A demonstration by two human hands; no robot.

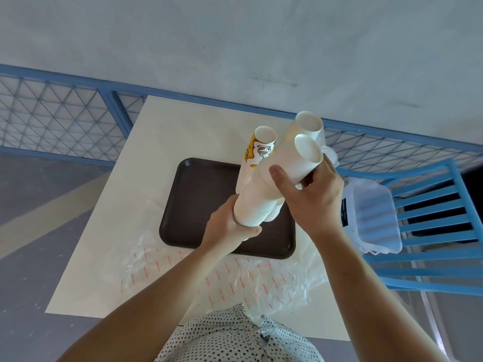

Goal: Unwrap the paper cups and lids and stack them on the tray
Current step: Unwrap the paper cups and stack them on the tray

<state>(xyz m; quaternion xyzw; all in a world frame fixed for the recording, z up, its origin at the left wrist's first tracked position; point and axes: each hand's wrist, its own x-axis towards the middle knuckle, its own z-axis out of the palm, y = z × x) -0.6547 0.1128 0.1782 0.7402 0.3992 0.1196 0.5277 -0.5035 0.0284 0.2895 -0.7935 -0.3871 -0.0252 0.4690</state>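
Fingers of the left hand [227, 226] curl round the wide lower end of a white cup stack [264, 194], the thumb lying across its rim. The right hand [316, 202] grips the same stack higher up, thumb pressed flat on the near side and the other fingers bent round the far side.

The stack's long axis runs from about 7 o'clock, low over the tray [188, 205], up to about 1 o'clock, and its narrow end points up toward the camera. At 12 o'clock from it rises a second white stack [309, 124], tilted much the same way. A printed yellow stack [261, 150] stands at 11 o'clock.

The feet of these two stacks are hidden behind the held one and the hands, so whether they rest on the tray cannot be told. Something pale and clear shows at 1 o'clock behind the right hand, too covered to make out.

The dark brown tray lies on a cream bench [156, 131]. Crumpled clear wrap with red print [235, 280] spreads at 6 o'clock of the tray. At 3 o'clock a clear plastic tub [373, 220] sits on a blue slatted chair [439, 257]. A blue mesh railing [52, 113] runs behind the bench, with a grey wall [235, 35] beyond it and grey floor [39, 192] at 9 o'clock.
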